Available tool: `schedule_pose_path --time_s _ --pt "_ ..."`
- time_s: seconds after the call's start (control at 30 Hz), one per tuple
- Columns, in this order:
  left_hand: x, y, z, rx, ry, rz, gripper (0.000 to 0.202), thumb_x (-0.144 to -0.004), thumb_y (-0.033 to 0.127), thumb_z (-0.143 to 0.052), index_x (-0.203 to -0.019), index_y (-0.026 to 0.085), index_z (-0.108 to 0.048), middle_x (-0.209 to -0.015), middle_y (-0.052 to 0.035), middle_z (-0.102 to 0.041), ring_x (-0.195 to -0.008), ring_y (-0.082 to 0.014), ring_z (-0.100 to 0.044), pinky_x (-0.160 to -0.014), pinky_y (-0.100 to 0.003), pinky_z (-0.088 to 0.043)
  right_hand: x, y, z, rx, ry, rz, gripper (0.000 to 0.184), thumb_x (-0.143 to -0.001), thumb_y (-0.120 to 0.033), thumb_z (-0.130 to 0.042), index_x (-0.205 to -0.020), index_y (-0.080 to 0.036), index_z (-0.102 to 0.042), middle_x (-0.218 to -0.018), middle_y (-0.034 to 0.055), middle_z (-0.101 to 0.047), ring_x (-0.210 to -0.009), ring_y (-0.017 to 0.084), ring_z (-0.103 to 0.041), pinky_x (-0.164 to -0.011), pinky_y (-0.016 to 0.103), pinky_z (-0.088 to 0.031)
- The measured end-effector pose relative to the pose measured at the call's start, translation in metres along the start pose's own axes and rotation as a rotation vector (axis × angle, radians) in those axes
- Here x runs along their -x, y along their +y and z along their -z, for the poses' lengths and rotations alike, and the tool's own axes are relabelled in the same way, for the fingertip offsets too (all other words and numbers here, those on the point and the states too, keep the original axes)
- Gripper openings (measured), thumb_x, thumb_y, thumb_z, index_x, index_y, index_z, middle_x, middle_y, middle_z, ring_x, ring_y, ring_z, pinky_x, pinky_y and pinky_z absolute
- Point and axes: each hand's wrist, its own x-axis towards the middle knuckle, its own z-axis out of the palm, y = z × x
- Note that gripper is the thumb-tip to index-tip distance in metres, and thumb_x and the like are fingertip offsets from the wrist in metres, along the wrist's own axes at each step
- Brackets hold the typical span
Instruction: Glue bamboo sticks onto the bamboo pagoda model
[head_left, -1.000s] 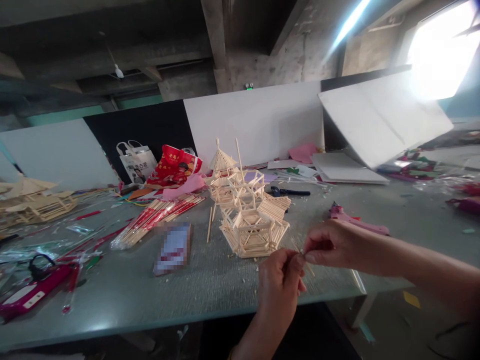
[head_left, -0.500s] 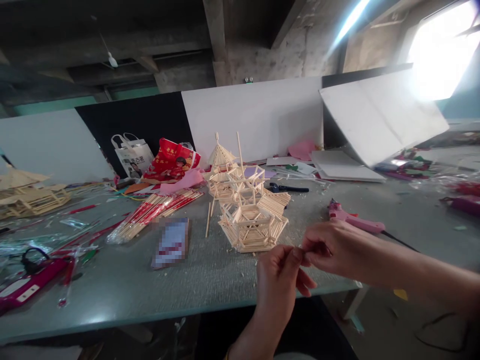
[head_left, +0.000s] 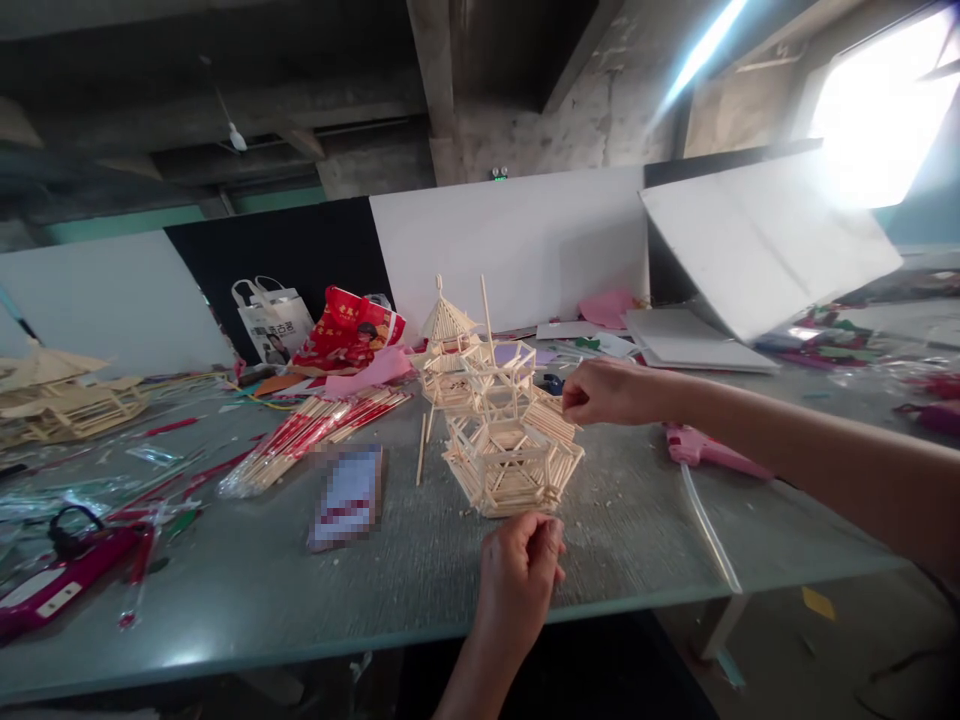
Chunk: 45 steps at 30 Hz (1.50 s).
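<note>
A stick-built pavilion model stands on the table in front of me, with open hexagonal tiers and a pointed roof behind. My left hand is closed just before its front base, fingers curled; whatever they hold is hidden. My right hand is closed beside the model's slanted stick panel on the right side. Its fingertips are turned away, so I cannot see what is in them. Dark pliers lie partly hidden behind this hand. A pink glue gun rests under my right forearm.
Bundled wooden sticks in plastic and a blurred flat packet lie left of the model. A purple power strip is at the left edge, another stick model behind it. White boards lie at the back right.
My hands were together in front of the model. The right has moved forward to the model's right side; the left has shifted slightly left and down, its fingers now curled in.
</note>
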Motion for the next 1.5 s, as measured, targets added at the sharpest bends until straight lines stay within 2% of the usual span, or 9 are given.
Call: schedule_pose_path --time_s 0.17,0.4,0.73,1.2,1.5 --pt "0.003 -0.001 0.0 0.02 0.002 0.002 0.028 -0.089 0.039 -0.047 -0.084 0.018 -0.064 -0.07 -0.0007 -0.063 -0.053 -0.0106 -0.059 -0.052 -0.02 -0.044 -0.002 -0.006 -0.005 0.049 -0.012 -0.017 0.013 -0.067 -0.023 -0.052 -0.06 -0.016 -0.06 -0.052 -0.0012 -0.049 -0.051 0.008 -0.04 -0.05 0.023 -0.025" --pt "0.003 0.0 0.001 0.0 0.005 -0.02 0.027 -0.089 0.037 -0.047 -0.082 0.017 -0.064 -0.069 -0.001 -0.063 -0.053 -0.0106 -0.059 -0.052 -0.02 -0.043 -0.005 -0.008 -0.006 0.082 -0.006 -0.011 0.011 -0.066 -0.022 -0.051 -0.059 -0.017 -0.058 -0.05 -0.0027 -0.045 -0.05 0.008 -0.04 -0.048 0.023 -0.025" --pt "0.004 0.001 0.001 -0.004 0.001 -0.029 0.027 -0.089 0.037 -0.046 -0.081 0.017 -0.063 -0.069 -0.0008 -0.063 -0.052 -0.0102 -0.058 -0.051 -0.02 -0.042 -0.003 -0.009 -0.006 0.085 -0.003 -0.041 0.011 -0.066 -0.023 -0.051 -0.06 -0.017 -0.058 -0.054 -0.0014 -0.051 -0.052 0.008 -0.044 -0.049 0.023 -0.026" --pt "0.004 0.0 0.002 0.002 -0.014 -0.03 0.028 -0.09 0.038 -0.046 -0.084 0.018 -0.064 -0.07 -0.0006 -0.062 -0.054 -0.0108 -0.059 -0.053 -0.02 -0.043 -0.009 -0.01 -0.009 0.089 -0.024 -0.047 0.011 -0.064 -0.022 -0.052 -0.055 -0.017 -0.054 -0.05 -0.0039 -0.037 -0.048 0.007 -0.033 -0.048 0.023 -0.022" --pt "0.005 0.001 0.001 0.011 -0.017 -0.027 0.028 -0.089 0.038 -0.046 -0.084 0.017 -0.064 -0.069 -0.0005 -0.062 -0.053 -0.0103 -0.058 -0.051 -0.02 -0.042 -0.009 -0.01 -0.009 0.094 -0.031 -0.047 0.01 -0.064 -0.023 -0.052 -0.058 -0.017 -0.057 -0.05 -0.0035 -0.043 -0.048 0.007 -0.036 -0.048 0.023 -0.023"
